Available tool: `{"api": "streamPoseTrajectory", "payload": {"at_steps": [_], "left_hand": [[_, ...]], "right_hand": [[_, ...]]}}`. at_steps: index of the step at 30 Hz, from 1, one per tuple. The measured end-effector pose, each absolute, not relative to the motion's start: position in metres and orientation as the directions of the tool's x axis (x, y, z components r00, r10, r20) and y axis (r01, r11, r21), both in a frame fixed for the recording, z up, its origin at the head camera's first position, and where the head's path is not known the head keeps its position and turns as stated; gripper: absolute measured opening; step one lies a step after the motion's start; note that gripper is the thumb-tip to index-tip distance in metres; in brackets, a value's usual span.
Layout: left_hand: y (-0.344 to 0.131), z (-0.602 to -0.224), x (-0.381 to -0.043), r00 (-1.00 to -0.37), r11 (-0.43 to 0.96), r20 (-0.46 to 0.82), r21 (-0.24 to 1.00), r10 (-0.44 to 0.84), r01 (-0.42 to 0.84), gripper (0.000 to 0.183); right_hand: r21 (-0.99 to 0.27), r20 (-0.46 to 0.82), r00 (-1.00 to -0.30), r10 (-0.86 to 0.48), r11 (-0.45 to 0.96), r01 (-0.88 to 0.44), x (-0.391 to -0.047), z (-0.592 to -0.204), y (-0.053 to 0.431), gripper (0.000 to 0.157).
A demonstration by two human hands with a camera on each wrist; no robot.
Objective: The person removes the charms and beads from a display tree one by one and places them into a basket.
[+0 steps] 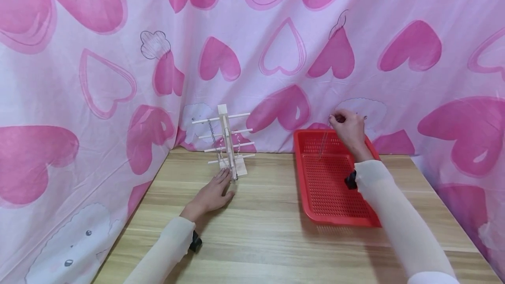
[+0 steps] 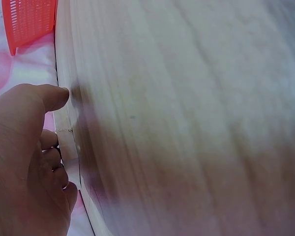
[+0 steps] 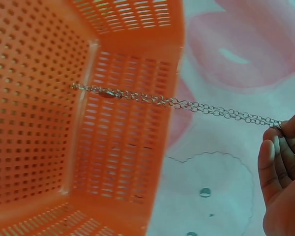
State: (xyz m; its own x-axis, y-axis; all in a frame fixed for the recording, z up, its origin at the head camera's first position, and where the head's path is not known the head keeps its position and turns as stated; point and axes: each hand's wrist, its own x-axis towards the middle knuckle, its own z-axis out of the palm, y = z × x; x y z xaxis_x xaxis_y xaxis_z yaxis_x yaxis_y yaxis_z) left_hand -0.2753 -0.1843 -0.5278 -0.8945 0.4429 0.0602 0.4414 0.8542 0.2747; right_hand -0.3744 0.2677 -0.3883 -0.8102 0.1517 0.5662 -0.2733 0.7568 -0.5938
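Note:
My right hand (image 1: 351, 133) is raised over the far end of a red plastic basket (image 1: 339, 221). Between thumb and fingertips it pinches a silver chain necklace (image 3: 206, 109), which hangs doubled into the basket in the right wrist view; a small, darker oval piece shows partway along it. At the left, a pale wooden jewelry stand (image 1: 228, 137) with several crossbars carries a few chains (image 1: 212, 130). My left hand (image 1: 211, 194) lies with fingers extended against the foot of that stand. Its fingertips are partly hidden in the left wrist view.
Both stand and basket are on a wood-grain table (image 1: 256, 231). A pink heart-patterned curtain (image 1: 272, 56) rises behind the table and along its sides. The basket is at the right, with a stretch of tabletop between it and the stand.

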Motion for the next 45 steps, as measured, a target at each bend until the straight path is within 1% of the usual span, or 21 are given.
{"api": "streamPoseTrajectory", "payload": {"at_steps": [3,6,13,18,23,34,40,45], "left_hand": [[-0.185,-0.528,-0.276,-0.894,0.856,0.055,0.269,0.445,0.442,0.073],[-0.185,-0.528,-0.275,-0.894,0.857,0.048,0.265,0.446,0.442,0.074],[-0.185,-0.526,-0.274,-0.894,0.854,0.049,0.274,0.446,0.442,0.073],[-0.185,-0.527,-0.275,-0.895,0.855,0.055,0.273,0.443,0.44,0.072],[-0.184,-0.527,-0.275,-0.895,0.857,0.053,0.268,0.442,0.439,0.073],[-0.186,-0.528,-0.277,-0.897,0.861,0.036,0.265,0.44,0.433,0.073],[-0.186,-0.528,-0.277,-0.892,0.855,0.039,0.267,0.45,0.444,0.074],[-0.186,-0.529,-0.278,-0.896,0.864,0.023,0.254,0.444,0.435,0.075]], "right_hand": [[-0.599,0.52,-0.843,0.138,0.762,-0.245,-0.374,-0.397,0.269,0.02],[-0.59,0.496,-0.86,0.125,0.774,-0.228,-0.376,-0.405,0.271,0.02],[-0.554,0.445,-0.892,0.079,0.807,-0.205,-0.379,-0.42,0.273,0.016],[-0.564,0.331,-0.943,0.047,0.811,-0.157,-0.377,-0.428,0.276,0.017],[-0.543,0.236,-0.972,0.023,0.832,-0.112,-0.376,-0.434,0.279,0.017],[-0.446,0.113,-0.99,-0.083,0.886,-0.125,-0.375,-0.449,0.281,0.017],[-0.418,0.027,-0.993,-0.116,0.901,-0.116,-0.371,-0.455,0.282,0.026],[-0.435,-0.051,-0.992,-0.119,0.896,-0.085,-0.368,-0.459,0.281,0.033]]}}
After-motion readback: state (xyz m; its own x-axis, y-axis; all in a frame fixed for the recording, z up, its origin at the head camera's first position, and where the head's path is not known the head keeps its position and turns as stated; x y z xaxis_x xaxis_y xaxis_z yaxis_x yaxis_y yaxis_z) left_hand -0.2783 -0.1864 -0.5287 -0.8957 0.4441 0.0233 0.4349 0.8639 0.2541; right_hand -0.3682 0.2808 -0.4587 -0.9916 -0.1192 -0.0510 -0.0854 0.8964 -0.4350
